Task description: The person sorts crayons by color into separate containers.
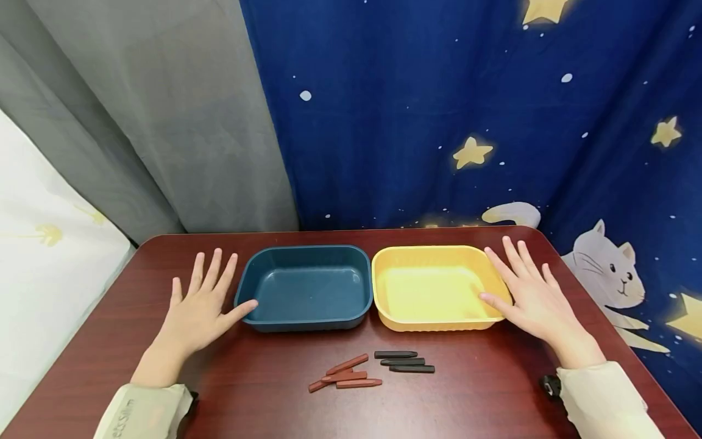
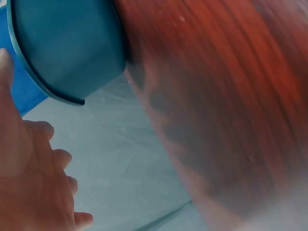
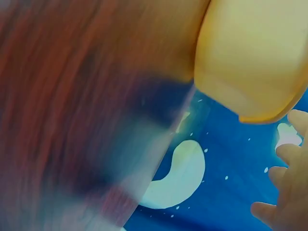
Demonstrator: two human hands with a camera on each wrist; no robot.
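My left hand (image 1: 198, 312), fingers spread, hovers beside a dark blue plastic tray (image 1: 307, 325); in the head view its thumb overlaps the tray's left rim. On the other side my right hand (image 1: 534, 299) is spread the same way, its thumb and a finger overlapping the right end of a yellow plastic tray (image 1: 439, 325). Neither hand holds anything. In front of the trays lie several reddish-brown crayons (image 1: 359, 383) in a loose, partly crossed group. Three black crayons (image 1: 403, 362) lie nearly parallel just right of them. The left wrist view shows the blue tray's end wall (image 2: 72, 53) near the fingers.
Both trays stand side by side near the back edge of a dark red wood table (image 1: 247, 390). Behind it hang a grey curtain (image 1: 181, 122) and a blue curtain (image 1: 384, 122) with stars and a cat. White cloth (image 1: 49, 274) hangs at the left.
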